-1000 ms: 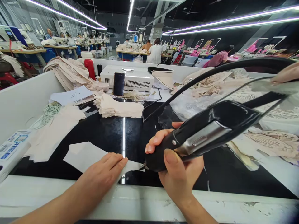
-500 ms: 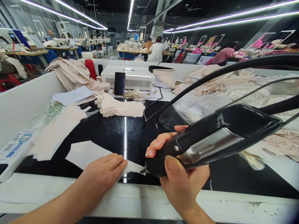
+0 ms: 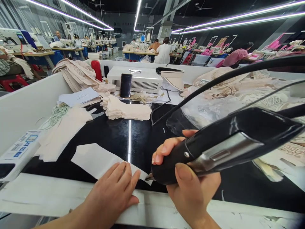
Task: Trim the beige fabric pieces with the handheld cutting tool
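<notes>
A white, flat piece of fabric or paper (image 3: pixel 95 157) lies on the black glossy work surface (image 3: pixel 114 133), tapering toward the right. My left hand (image 3: pixel 115 187) rests on its near edge, fingers extended and a little apart, thumb toward the front ledge. Wrapped in my right hand (image 3: pixel 188 187) is a black corded hand-held cutter (image 3: pixel 221 146) with a silver lever on its side. Its small metal tip (image 3: pixel 149 178) sits at the narrow right end of the white piece. My right thumb lies along the near side of the tool; part of the fingers is hidden behind it.
Beige pieces (image 3: pixel 126 109) are stacked behind, with more beige pieces (image 3: pixel 64 130) at left beside a white box (image 3: pixel 21 151). A phone (image 3: pixel 125 85) leans on a vented white unit (image 3: pixel 135 79). Plastic bags (image 3: pixel 205 109) lie at right, beneath the tool's black cable (image 3: pixel 228 74).
My left hand has shifted nearer and spread its fingers and thumb. The cutter stays gripped, its tip still at the piece's right end. The whole view has shifted slightly.
</notes>
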`<control>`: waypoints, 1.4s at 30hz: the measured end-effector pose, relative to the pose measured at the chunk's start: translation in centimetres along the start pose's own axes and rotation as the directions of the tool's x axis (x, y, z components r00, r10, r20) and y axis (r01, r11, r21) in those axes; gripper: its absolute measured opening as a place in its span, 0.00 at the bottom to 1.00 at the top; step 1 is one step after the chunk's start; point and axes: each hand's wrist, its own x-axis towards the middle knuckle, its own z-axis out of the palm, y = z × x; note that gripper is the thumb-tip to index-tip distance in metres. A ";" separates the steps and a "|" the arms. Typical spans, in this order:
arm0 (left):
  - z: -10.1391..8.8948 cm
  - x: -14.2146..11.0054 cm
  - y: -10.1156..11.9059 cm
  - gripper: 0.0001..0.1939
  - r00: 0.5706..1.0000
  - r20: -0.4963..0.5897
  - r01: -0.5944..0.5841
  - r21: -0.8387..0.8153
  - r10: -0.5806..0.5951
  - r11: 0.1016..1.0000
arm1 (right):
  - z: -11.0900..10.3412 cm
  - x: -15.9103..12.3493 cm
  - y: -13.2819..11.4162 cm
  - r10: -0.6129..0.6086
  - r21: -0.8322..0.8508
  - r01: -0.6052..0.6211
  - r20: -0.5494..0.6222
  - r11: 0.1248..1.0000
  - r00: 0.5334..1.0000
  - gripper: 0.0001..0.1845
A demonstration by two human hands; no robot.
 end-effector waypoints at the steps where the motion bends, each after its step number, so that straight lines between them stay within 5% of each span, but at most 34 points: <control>1: 0.1 -0.1 0.1 0.28 1.000 -0.009 0.003 0.005 -0.003 1.000 | 0.1 0.3 0.1 -0.004 0.004 0.004 -0.002 1.000 1.000 0.23; 11: 0.4 0.0 0.2 0.26 0.993 -0.115 0.026 -0.002 -0.027 1.000 | 1.6 1.8 1.9 -0.005 0.042 0.004 0.012 0.999 1.000 0.24; 26: 1.1 -0.4 0.4 0.27 0.995 -0.098 0.020 -0.016 -0.021 1.000 | 2.5 2.2 2.8 -0.004 0.054 0.001 0.054 0.999 0.999 0.19; 42: -1.2 -0.4 -1.1 0.24 0.986 -0.133 0.081 -0.136 -0.099 0.987 | 2.8 1.7 2.6 -0.025 0.016 0.025 0.021 1.000 0.999 0.17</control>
